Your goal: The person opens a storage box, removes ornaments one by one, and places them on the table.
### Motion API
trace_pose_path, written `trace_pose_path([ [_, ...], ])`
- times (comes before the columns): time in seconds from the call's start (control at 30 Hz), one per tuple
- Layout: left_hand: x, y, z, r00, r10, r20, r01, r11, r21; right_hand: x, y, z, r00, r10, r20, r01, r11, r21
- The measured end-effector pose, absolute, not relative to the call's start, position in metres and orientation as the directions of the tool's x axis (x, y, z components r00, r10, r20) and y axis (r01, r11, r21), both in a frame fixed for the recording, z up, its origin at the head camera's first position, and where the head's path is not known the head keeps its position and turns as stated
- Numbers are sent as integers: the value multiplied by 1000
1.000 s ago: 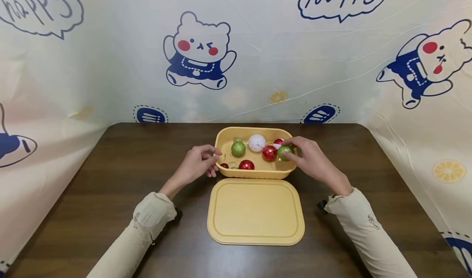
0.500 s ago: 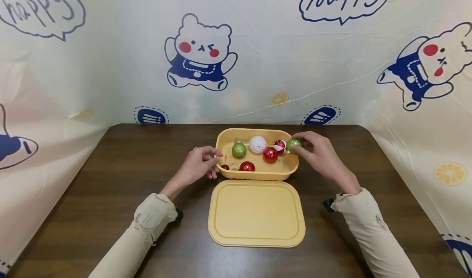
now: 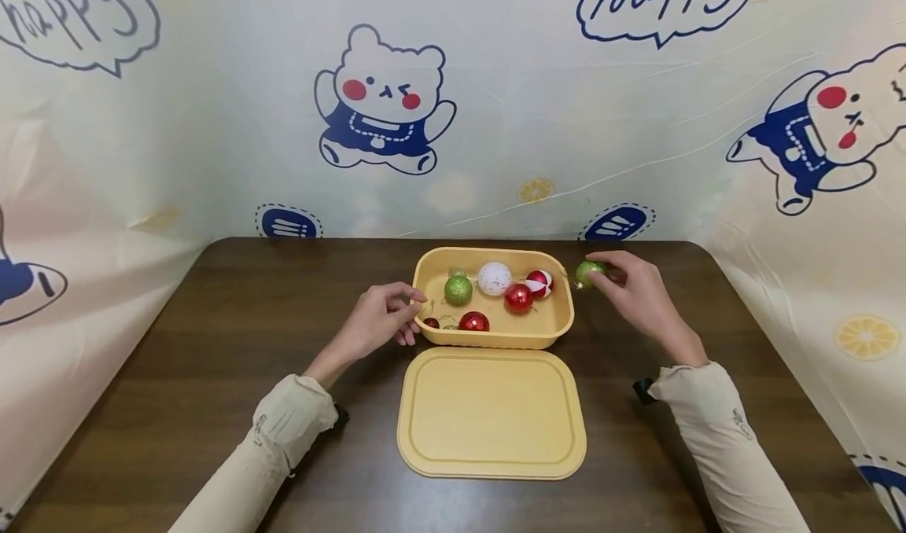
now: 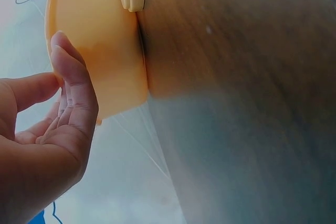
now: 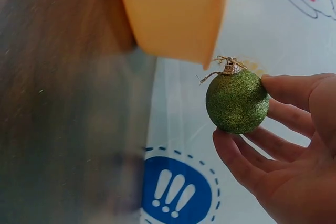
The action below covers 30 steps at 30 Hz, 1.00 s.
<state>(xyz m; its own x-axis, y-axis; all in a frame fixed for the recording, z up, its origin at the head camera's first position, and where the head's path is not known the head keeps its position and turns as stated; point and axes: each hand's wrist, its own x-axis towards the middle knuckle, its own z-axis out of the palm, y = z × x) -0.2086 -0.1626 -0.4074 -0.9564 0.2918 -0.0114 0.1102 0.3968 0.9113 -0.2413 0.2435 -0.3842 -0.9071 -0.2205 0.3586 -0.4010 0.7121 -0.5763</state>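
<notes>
My right hand pinches a green glitter Christmas bauble between thumb and fingertips, just past the right end of a yellow plastic box. A gold cap and string show on the bauble in the right wrist view. My left hand grips the box's left rim, thumb and fingers on either side of the wall. Inside the box lie a green bauble, a white speckled bauble, a red-and-white bauble and several red ones, among them a shiny red bauble.
A flat yellow lid lies on the dark wooden table directly in front of the box. Behind the table hangs a printed cloth with cartoon bears, which also closes off both sides.
My right hand has carried the green bauble from inside the box rightward over its rim to outside. The red-and-white bauble is now fully visible. My left hand stays at the rim.
</notes>
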Motion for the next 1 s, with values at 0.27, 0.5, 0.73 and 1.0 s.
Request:
trace_pose_path([
  [0.27,-209,-163,-404,-957,289,-13,109,402,909,-248,251,-391,-918,-214,335,-382,706,-597],
  [0.5,-208,-163,-404,-957,289,-16,106,403,909,-253,261,-402,-944,-189,271,-321,721,-614],
  [0.73,-209,-162,-406,-956,294,-11,113,403,908,-257,269,-412,-965,-166,201,-256,746,-615],
  [1.0,-209,-162,-406,-956,294,-17,108,402,909,-261,275,-419,-973,-156,168,-227,750,-621],
])
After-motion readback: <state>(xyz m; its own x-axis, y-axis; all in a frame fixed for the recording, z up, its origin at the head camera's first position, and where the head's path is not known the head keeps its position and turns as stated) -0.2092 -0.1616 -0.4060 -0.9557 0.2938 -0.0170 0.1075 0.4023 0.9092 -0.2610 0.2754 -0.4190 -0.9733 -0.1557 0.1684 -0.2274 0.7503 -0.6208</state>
